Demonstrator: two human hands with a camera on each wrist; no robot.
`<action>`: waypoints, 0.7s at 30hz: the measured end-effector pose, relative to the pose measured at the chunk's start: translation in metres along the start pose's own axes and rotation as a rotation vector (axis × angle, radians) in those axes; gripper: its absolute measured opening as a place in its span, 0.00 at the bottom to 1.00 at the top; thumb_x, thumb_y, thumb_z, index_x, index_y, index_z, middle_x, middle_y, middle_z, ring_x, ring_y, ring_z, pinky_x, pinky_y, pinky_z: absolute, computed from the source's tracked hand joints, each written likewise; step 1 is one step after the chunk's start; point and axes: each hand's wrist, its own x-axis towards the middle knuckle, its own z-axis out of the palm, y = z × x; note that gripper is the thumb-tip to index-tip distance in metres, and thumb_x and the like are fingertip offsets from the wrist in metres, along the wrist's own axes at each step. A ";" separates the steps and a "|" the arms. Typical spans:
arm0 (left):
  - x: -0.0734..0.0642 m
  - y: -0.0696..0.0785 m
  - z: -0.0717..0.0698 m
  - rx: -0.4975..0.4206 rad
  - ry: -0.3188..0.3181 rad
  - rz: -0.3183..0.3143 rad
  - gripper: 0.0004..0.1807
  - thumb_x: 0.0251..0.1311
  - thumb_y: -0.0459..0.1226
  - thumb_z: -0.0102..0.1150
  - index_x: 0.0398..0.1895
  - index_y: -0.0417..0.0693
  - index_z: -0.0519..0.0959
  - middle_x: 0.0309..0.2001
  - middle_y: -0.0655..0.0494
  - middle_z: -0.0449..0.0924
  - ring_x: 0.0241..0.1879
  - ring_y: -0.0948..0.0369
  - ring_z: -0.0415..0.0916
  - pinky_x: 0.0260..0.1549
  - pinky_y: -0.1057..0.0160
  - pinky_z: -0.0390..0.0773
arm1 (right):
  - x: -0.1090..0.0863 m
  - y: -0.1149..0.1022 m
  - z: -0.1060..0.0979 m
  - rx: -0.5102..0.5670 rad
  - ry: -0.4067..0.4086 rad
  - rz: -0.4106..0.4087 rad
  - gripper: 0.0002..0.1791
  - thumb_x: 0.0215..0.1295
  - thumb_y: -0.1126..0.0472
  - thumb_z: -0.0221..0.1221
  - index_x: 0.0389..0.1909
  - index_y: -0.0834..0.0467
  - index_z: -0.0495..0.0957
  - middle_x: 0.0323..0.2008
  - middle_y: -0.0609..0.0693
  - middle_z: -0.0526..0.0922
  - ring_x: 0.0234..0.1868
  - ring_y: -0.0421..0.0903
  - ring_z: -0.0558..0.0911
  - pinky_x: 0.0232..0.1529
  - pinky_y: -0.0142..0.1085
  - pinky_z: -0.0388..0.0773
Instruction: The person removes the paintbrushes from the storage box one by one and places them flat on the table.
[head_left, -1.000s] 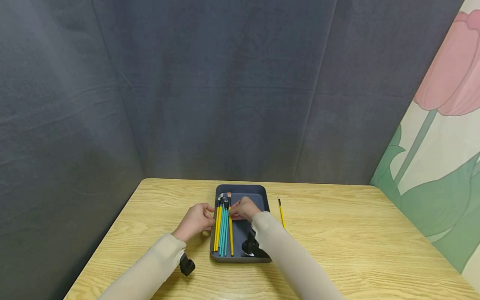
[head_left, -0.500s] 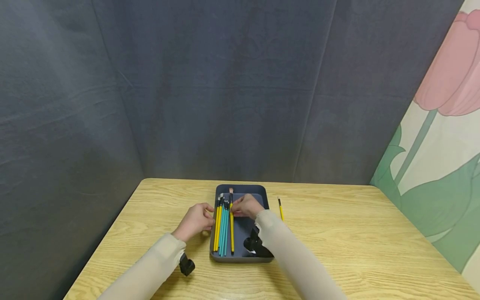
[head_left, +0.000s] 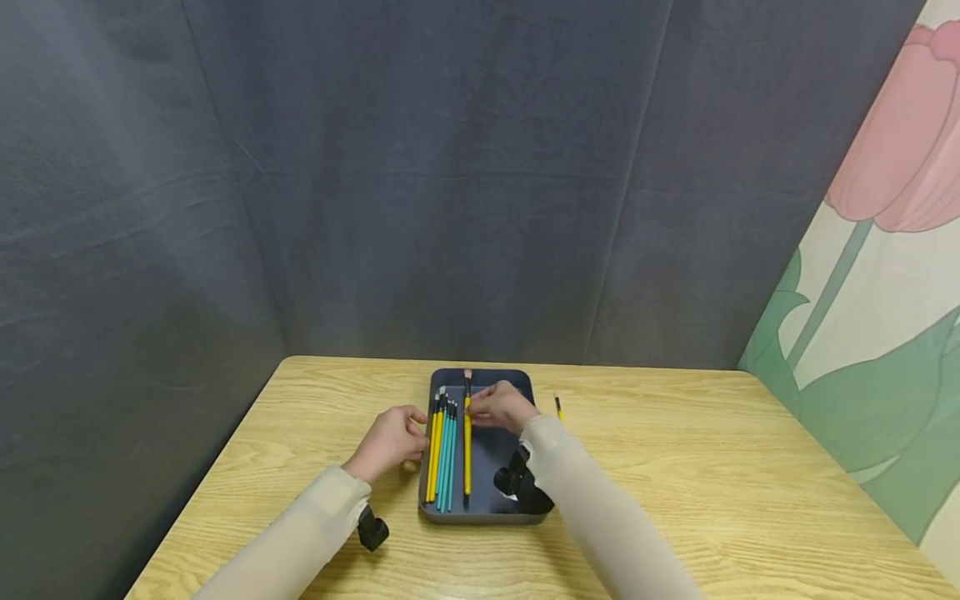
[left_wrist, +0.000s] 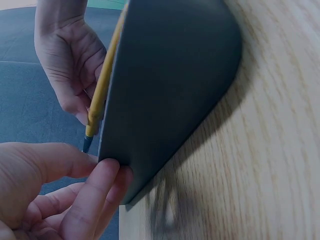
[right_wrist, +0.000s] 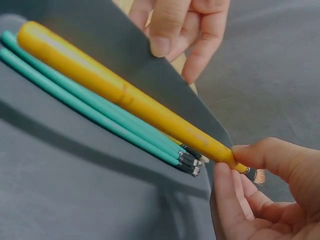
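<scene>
My right hand (head_left: 504, 407) pinches a yellow-handled paintbrush (head_left: 467, 467) near its dark ferrule, thumb against fingers. In the right wrist view this paintbrush lies above the others, its pinkish bristles past my fingertips. Several turquoise paintbrushes (head_left: 447, 467) and some yellow paintbrushes (head_left: 432, 471) lie side by side along the left of a dark grey tray (head_left: 483, 518). My left hand (head_left: 392, 442) grips the tray's left wall; in the left wrist view the thumb is at the rim and fingers (left_wrist: 97, 192) press the outside.
Another yellow paintbrush (head_left: 559, 410) lies on the wooden table (head_left: 712, 483) right of the tray, partly hidden by my right sleeve (head_left: 607, 508). A dark curtain (head_left: 450, 183) hangs behind the table. A wall with a painted tulip (head_left: 892, 142) stands at the right.
My right hand has moved the yellow paintbrush slightly right and toward the far end of the tray, apart from the turquoise ones. My left hand has stayed on the tray wall.
</scene>
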 end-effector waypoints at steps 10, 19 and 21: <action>0.000 -0.001 0.001 -0.002 0.002 0.024 0.19 0.50 0.23 0.60 0.48 0.31 0.76 0.29 0.47 0.78 0.25 0.59 0.80 0.27 0.63 0.86 | -0.003 -0.005 -0.013 0.076 -0.011 -0.007 0.15 0.60 0.70 0.62 0.48 0.70 0.77 0.39 0.58 0.84 0.33 0.43 0.83 0.54 0.44 0.81; -0.001 -0.002 0.001 0.005 -0.001 0.023 0.18 0.51 0.23 0.60 0.48 0.31 0.76 0.29 0.47 0.78 0.25 0.59 0.80 0.27 0.63 0.86 | -0.008 -0.003 -0.029 0.138 -0.016 -0.044 0.17 0.61 0.73 0.59 0.51 0.74 0.74 0.34 0.55 0.82 0.32 0.41 0.82 0.54 0.43 0.81; -0.001 -0.001 0.001 0.004 -0.002 0.020 0.19 0.51 0.23 0.60 0.48 0.31 0.76 0.29 0.47 0.78 0.25 0.60 0.80 0.28 0.63 0.86 | -0.010 -0.003 -0.033 0.146 -0.019 -0.053 0.17 0.62 0.73 0.58 0.52 0.75 0.73 0.34 0.54 0.82 0.31 0.41 0.82 0.55 0.45 0.80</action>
